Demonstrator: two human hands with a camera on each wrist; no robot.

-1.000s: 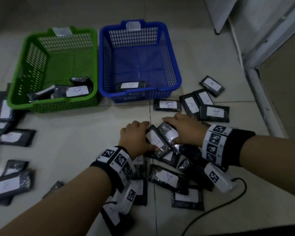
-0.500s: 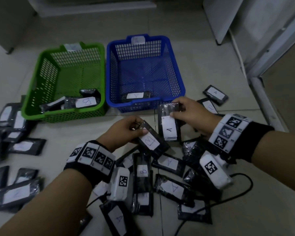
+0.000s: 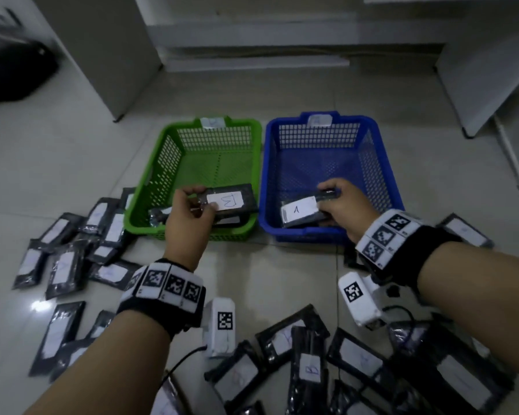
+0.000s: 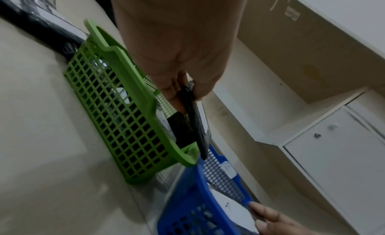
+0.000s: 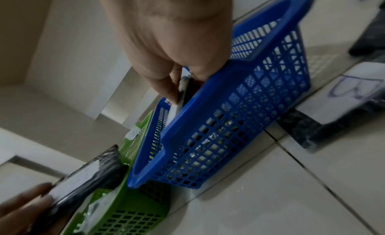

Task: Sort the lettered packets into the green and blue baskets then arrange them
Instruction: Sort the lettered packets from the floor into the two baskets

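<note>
My left hand (image 3: 197,205) pinches a black packet marked B (image 3: 232,199) by its left end, held flat over the near part of the green basket (image 3: 150,181). My right hand (image 3: 333,199) pinches a packet marked A (image 3: 300,209) just inside the front of the blue basket (image 3: 384,163). The left wrist view has the B packet (image 4: 194,121) edge-on between thumb and fingers above the green basket (image 4: 116,97). In the right wrist view the A packet (image 5: 183,90) dips behind the blue basket (image 5: 239,110) rim. More packets lie under both held ones.
Loose black packets with white labels lie on the tiled floor in a left pile (image 3: 63,259) and a near pile (image 3: 342,363). White cabinet panels (image 3: 102,55) stand behind the baskets, with a black bag (image 3: 12,70) at far left. A cable (image 3: 180,363) trails below my wrists.
Both hands lifted a packet from the near pile and carried it forward: the left with B over the green basket, the right with A into the blue basket.
</note>
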